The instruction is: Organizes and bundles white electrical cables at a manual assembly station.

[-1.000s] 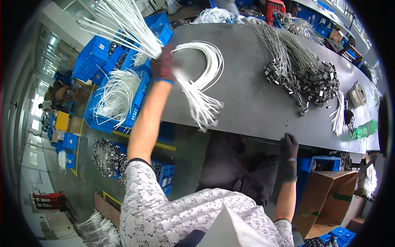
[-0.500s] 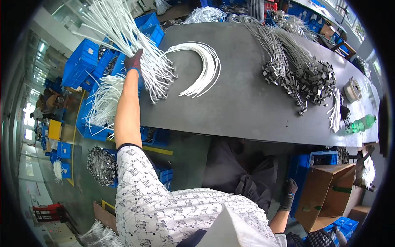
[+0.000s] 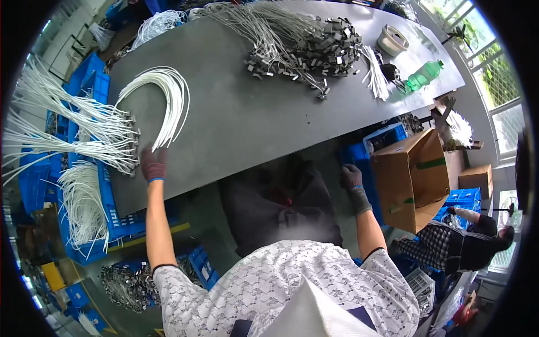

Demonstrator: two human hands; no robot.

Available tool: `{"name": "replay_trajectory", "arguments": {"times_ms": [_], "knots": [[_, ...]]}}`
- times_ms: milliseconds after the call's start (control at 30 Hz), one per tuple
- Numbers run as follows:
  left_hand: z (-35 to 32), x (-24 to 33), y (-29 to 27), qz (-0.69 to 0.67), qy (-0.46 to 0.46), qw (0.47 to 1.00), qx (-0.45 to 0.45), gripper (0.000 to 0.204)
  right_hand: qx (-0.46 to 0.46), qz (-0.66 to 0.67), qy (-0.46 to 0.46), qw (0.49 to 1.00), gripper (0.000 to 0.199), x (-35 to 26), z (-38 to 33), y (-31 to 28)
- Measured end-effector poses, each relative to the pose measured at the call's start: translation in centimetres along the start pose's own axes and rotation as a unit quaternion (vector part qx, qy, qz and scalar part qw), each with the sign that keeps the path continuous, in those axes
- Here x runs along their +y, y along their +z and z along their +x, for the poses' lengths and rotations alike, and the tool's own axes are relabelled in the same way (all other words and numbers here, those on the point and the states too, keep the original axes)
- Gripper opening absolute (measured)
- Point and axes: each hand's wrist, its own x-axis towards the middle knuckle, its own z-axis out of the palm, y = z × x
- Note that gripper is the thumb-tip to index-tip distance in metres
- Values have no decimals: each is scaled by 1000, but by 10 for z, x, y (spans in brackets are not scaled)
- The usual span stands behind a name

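Note:
My left hand (image 3: pixel 153 163), in a dark reddish glove, is low over the table's left part with fingers apart. Its fingertips are close to the lower ends of a curved bundle of white cables (image 3: pixel 177 104); contact is hard to judge. Left of that hand, a larger bundle of white cables (image 3: pixel 90 115) with small grey connector ends lies across the table edge and blue crates. My right hand (image 3: pixel 352 178), in a grey glove, hangs beyond the table's near edge beside a cardboard box (image 3: pixel 396 185). Its fingers look curled, with nothing seen in them.
On the grey table (image 3: pixel 219 118) lie a heap of cables with dark metal connectors (image 3: pixel 331 48), a tape roll (image 3: pixel 393 40), white strips (image 3: pixel 374 73) and a green bottle (image 3: pixel 425 76). A blue crate (image 3: pixel 101 208) holds white cables at left. Another person (image 3: pixel 457 244) is at far right.
My left hand has let go of the large cable bundle, now lying across the table edge, and moved to the curved bundle. My right hand has come forward. The view has turned right.

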Motion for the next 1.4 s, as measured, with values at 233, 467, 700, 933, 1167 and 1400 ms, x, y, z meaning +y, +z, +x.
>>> {"name": "replay_trajectory", "arguments": {"times_ms": [233,467,700,933,1167,1400], "knots": [[24,114,34,107,-199,951,-209,36,53,-226,-240,943,45,-137,84,57],[36,135,51,141,-133,942,-274,29,98,-336,-185,918,54,-195,148,109],[19,154,62,-38,-118,973,-196,22,122,-250,-83,957,39,-151,153,73],[8,184,41,-482,-438,639,-410,15,-117,-196,-367,902,17,-80,53,10],[-10,234,52,-673,-374,464,-437,20,-95,-613,-124,775,21,114,-81,-79],[-63,434,44,-761,-342,308,-457,21,-177,-412,5,894,26,163,-140,-99]]}}
